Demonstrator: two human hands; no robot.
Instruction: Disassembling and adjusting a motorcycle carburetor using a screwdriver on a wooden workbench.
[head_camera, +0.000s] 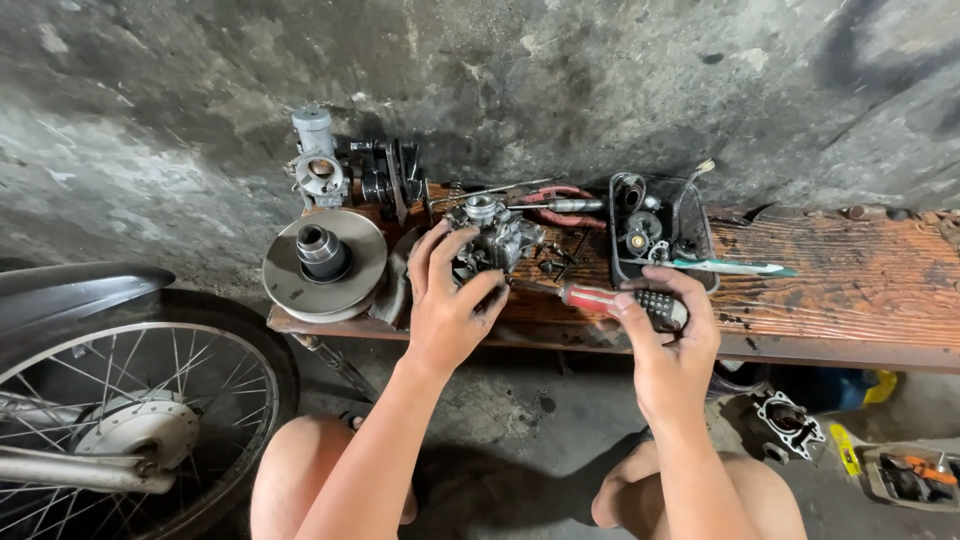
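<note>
The left hand (447, 305) grips a grey metal carburettor (490, 240) that sits on the rusty wooden counter (850, 280), just right of a round pulley disc (325, 265). The right hand (668, 345) is clenched around the red-and-black handle of a screwdriver (620, 302), whose shaft points left toward the carburettor. Behind lie red-handled pliers (560, 205) and a black tray (660, 235) of small parts; a spoked wheel (130, 420) stands lower left.

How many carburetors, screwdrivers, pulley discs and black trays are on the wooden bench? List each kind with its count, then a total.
Carburetors: 2
Screwdrivers: 2
Pulley discs: 1
Black trays: 1
Total: 6
</note>
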